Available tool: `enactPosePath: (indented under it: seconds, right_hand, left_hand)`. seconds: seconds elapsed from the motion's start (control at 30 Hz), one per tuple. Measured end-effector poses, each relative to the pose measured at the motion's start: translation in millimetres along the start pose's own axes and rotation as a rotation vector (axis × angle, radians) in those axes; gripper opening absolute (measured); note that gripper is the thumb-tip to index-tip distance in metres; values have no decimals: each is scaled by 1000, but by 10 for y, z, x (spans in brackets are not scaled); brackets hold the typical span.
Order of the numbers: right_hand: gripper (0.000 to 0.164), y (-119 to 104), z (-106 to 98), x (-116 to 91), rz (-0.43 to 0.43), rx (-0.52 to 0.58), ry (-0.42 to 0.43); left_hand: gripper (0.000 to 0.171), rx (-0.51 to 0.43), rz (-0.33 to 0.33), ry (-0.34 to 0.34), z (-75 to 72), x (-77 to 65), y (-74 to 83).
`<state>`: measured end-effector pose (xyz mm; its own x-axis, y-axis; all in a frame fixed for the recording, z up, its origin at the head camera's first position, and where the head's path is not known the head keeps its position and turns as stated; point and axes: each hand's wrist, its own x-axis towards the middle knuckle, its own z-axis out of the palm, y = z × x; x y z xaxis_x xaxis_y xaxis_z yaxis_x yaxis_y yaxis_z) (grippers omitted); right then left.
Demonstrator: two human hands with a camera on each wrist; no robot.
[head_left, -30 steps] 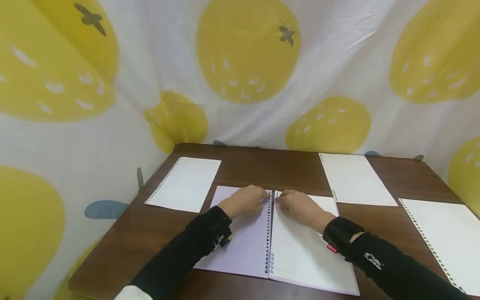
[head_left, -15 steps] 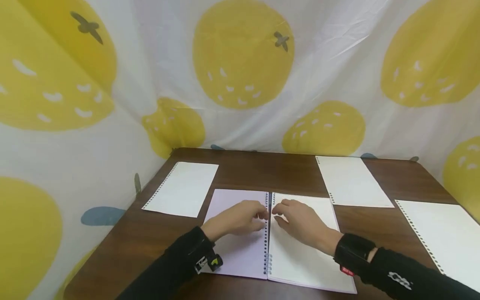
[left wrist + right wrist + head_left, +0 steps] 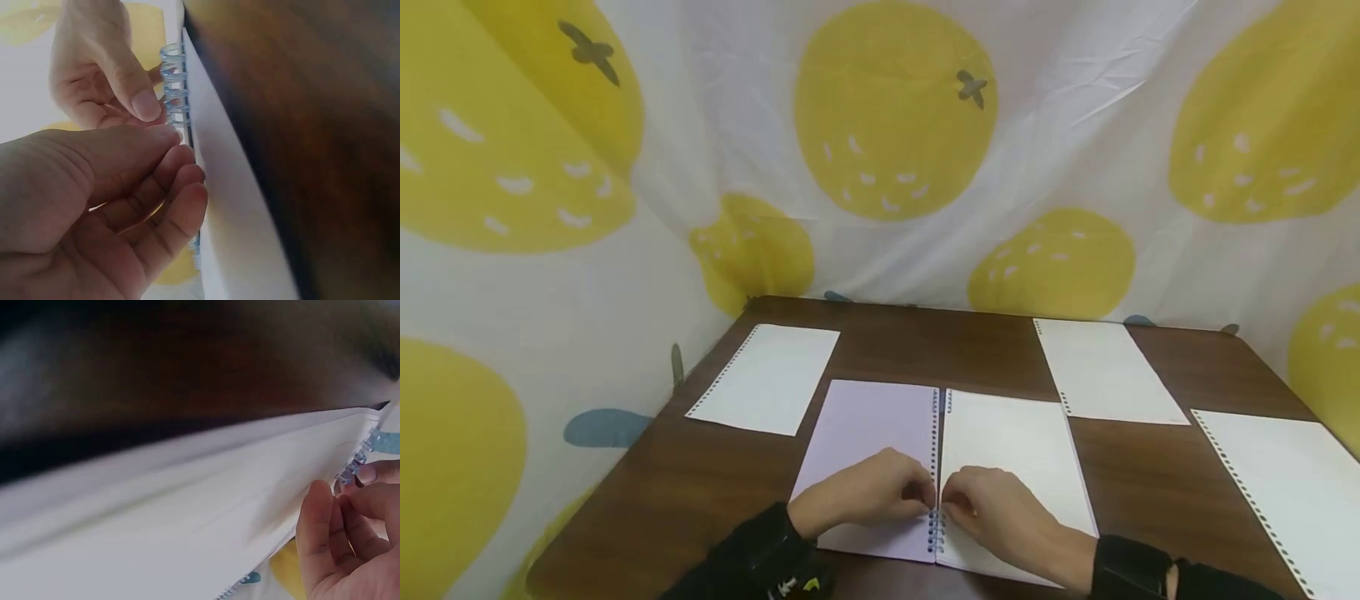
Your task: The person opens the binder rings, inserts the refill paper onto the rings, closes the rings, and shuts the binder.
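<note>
Together, the left hand (image 3: 874,492) and right hand (image 3: 1003,510), fingers curled, pinch the spiral binding (image 3: 936,537) of the notebook (image 3: 876,421).

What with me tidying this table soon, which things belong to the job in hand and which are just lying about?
In the job:
open notebook
ring binding
left hand, at the binding
right hand, likewise

Apparently just lying about, untouched:
left loose sheet
back right loose sheet
front right loose sheet
</note>
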<state>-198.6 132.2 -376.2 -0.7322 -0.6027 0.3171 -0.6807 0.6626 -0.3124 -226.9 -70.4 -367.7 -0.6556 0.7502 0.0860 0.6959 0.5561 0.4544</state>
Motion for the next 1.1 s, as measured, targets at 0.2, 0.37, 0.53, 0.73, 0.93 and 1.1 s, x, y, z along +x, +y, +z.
enactPosePath:
  seconds: [0.2, 0.37, 0.53, 0.73, 0.93, 1.1]
  right_hand:
    - [7, 52, -6, -5, 14, 13, -40]
    - [8, 37, -12, -24, 5, 23, -35]
    - [9, 11, -2, -33, -12, 14, -28]
    - [9, 1, 11, -22, -5, -8, -35]
    - [10, -16, 17, -19, -12, -16, -30]
    - [9, -17, 14, -7, -11, -49, -29]
  left_hand:
    - [10, 5, 1, 9, 65, 29, -39]
    - [8, 7, -24, -2, 72, 47, -22]
    - [9, -4, -79, -7, 91, 45, 4]
    - [10, -2, -104, 5, 116, 47, 21]
    - [10, 23, -107, 10, 122, 51, 32]
    - [10, 44, -116, 12, 125, 61, 35]
